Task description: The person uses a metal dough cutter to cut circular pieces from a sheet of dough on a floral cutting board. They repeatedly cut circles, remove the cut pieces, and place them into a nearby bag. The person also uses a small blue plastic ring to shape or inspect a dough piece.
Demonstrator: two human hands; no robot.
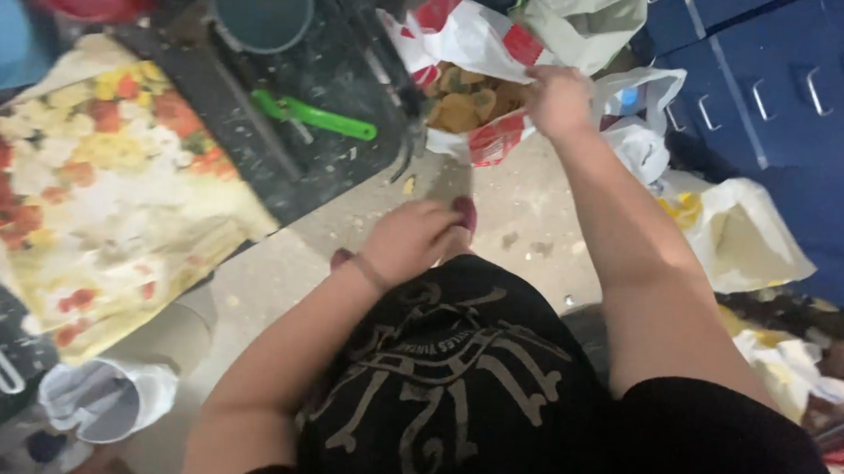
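Dusty concrete floor (534,216) w/ blue metal cabinets (805,87) at right. Right hand (556,99) is at the rim of a red-and-white plastic bag (468,35) full of yellow-brown chunks (462,105); fingers pinch the bag's edge. Left hand (407,241) hangs loosely curled near the waist, holding nothing. Best to hold the rim wide & steady so nothing spills. Flower-print cloth (95,181) lies left; green-handled tool (316,115) sits on a dark tray (338,155).

Bare floor (533,226) lies open between the black tray (328,149) and blue cabinet (802,126).
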